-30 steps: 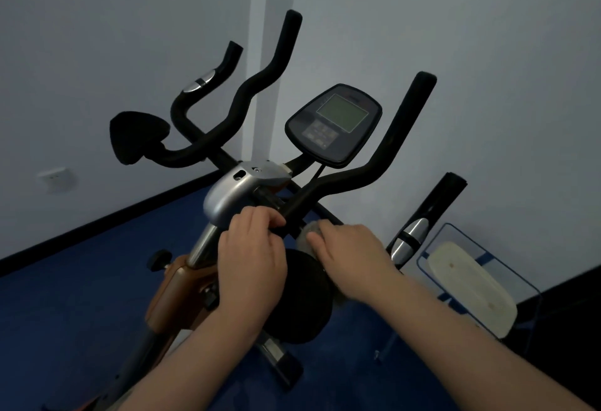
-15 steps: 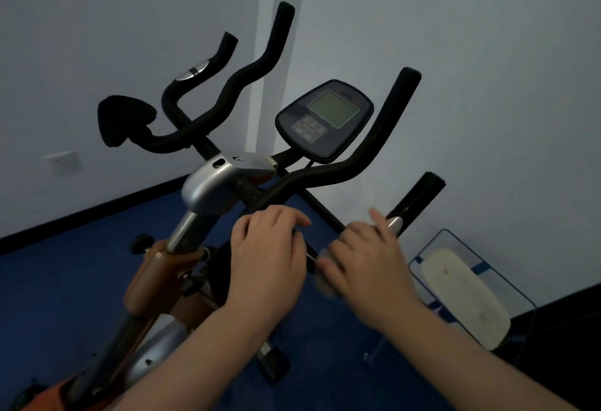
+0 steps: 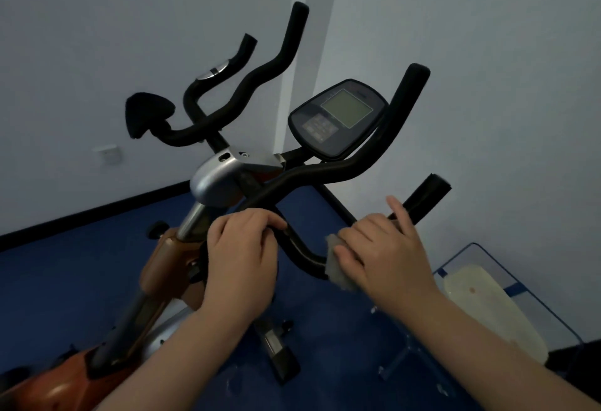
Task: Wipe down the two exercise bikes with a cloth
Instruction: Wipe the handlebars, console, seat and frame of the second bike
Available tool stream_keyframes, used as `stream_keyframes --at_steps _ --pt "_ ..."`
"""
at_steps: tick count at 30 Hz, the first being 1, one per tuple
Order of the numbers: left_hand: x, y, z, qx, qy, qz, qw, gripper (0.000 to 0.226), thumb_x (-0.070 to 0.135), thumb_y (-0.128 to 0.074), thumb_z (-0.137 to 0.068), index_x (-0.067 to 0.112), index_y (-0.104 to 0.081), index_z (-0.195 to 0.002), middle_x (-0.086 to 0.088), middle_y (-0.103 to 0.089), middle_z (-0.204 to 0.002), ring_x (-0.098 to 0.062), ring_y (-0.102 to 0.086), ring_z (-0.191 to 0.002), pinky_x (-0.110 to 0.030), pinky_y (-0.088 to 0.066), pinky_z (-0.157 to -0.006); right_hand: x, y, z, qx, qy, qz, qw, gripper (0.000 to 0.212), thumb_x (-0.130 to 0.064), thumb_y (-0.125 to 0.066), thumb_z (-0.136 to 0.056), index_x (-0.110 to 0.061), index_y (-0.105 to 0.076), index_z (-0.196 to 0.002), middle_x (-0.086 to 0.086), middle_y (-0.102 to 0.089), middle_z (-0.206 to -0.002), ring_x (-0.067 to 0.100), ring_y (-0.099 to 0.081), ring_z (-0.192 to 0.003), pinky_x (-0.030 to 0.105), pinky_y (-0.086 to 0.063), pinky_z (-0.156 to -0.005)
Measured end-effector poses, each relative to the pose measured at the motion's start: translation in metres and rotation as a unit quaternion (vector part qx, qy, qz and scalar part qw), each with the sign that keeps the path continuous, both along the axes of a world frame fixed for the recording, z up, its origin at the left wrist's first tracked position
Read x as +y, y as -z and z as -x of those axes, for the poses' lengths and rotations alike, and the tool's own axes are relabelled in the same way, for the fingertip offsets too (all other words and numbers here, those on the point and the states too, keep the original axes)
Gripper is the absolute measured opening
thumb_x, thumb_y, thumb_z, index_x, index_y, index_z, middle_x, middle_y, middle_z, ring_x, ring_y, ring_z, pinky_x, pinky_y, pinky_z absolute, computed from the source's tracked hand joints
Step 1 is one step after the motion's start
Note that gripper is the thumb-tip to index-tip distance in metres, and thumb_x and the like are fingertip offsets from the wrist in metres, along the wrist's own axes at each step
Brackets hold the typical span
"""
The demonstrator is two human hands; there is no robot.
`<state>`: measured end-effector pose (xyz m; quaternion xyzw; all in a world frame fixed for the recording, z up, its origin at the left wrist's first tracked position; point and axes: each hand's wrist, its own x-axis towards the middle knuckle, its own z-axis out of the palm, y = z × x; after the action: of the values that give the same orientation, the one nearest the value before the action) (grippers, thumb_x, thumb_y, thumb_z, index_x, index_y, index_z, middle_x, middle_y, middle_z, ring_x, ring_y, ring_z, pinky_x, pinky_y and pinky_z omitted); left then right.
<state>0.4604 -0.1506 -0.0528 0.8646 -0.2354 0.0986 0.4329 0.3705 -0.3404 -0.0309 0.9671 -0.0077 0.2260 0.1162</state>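
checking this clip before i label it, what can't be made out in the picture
- Cloth, head view: mostly covered by the right hand; only a pale edge shows.
- Handlebar under the left hand: the fingers hide the gripped part.
- Console: screen and buttons too small and dim to read.
- Orange bike frame: cut off by the bottom left edge.
- Second bike: cannot tell whether it is in view.

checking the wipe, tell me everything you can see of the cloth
The cloth is a small, pale grey, soft-looking rag, crumpled and mostly hidden under the right hand, which holds it wrapped against the lower bend of the black handlebar. Only its left edge shows. The left hand is apart from it.
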Motion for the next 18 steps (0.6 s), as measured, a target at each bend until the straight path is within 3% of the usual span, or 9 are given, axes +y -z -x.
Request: stream_keyframes --at_steps 3,5,7,9,12,15,18 --pt "0.006 0.003 0.003 -0.001 -0.038 0.024 0.999 0.024 0.015 -0.052 -0.091 0.037 -0.057 -0.096 0.024 -0.058 -0.100 0.016 -0.042 -0.102 -0.002 -0.009 -0.098 0.036 0.004 -0.011 0.012 0.070 -0.025 0.997 0.040 -0.029 -0.038 -0.098 -0.016 -0.065 -0.072 0.001 -0.061 -0.068 0.022 -0.058 -0.071 0.050 -0.039 -0.107" --pt "0.005 0.003 0.002 -0.006 -0.056 0.033 0.998 0.022 0.015 -0.053 -0.090 0.036 -0.057 -0.097 0.022 -0.057 -0.102 0.010 -0.045 -0.098 -0.004 -0.014 -0.095 0.062 0.008 -0.025 0.072 0.091 -0.016 0.993 0.040 -0.025 -0.034 -0.099 -0.016 -0.063 -0.073 0.001 -0.060 -0.063 0.020 -0.055 -0.061 0.040 -0.048 -0.086" --pt "0.007 0.005 -0.001 -0.013 -0.075 0.038 0.996 0.019 0.014 -0.058 -0.090 0.031 -0.059 -0.098 0.017 -0.059 -0.107 0.001 -0.048 -0.102 -0.014 -0.023 -0.089 0.065 0.006 -0.046 0.146 0.087 -0.023 0.985 0.037 -0.016 -0.023 -0.098 -0.013 -0.060 -0.098 0.002 -0.063 -0.080 0.021 -0.053 -0.066 0.032 -0.033 -0.060" --pt "0.012 0.008 -0.004 -0.013 -0.096 0.032 0.995 0.013 0.021 -0.058 -0.091 0.026 -0.061 -0.102 0.012 -0.059 -0.112 -0.005 -0.048 -0.104 -0.020 -0.025 -0.087 0.059 0.004 -0.060 0.222 0.067 -0.048 0.971 0.030 -0.014 -0.029 -0.099 -0.011 -0.046 -0.124 0.006 -0.061 -0.102 0.025 -0.058 -0.081 0.031 -0.023 -0.052" --pt "0.018 0.014 -0.007 -0.008 -0.113 0.032 0.993 0.019 0.032 -0.055 -0.091 0.023 -0.059 -0.107 0.010 -0.057 -0.114 -0.007 -0.046 -0.107 -0.019 -0.023 -0.089 0.056 0.004 -0.054 0.257 0.040 -0.030 0.965 0.034 -0.022 -0.039 -0.101 -0.013 -0.036 -0.134 0.007 -0.057 -0.110 0.025 -0.058 -0.086 0.031 -0.020 -0.048" --pt "0.018 0.015 -0.008 -0.003 -0.113 0.035 0.993 0.020 0.033 -0.054 -0.091 0.025 -0.059 -0.108 0.009 -0.056 -0.118 -0.005 -0.045 -0.110 -0.017 -0.019 -0.091 0.053 0.010 -0.047 0.239 0.054 -0.062 0.967 0.035 -0.040 -0.024 -0.104 -0.016 -0.044 -0.121 0.002 -0.062 -0.097 0.019 -0.053 -0.070 0.031 -0.023 -0.050" --pt "0.018 0.017 -0.009 -0.005 -0.107 0.045 0.993 0.017 0.033 -0.055 -0.091 0.026 -0.059 -0.106 0.011 -0.056 -0.116 -0.004 -0.046 -0.108 -0.018 -0.023 -0.090 0.051 0.006 -0.075 0.303 0.044 -0.089 0.948 0.038 -0.033 -0.021 -0.106 -0.021 -0.033 -0.140 0.007 -0.058 -0.112 0.027 -0.058 -0.091 0.035 -0.040 -0.065"
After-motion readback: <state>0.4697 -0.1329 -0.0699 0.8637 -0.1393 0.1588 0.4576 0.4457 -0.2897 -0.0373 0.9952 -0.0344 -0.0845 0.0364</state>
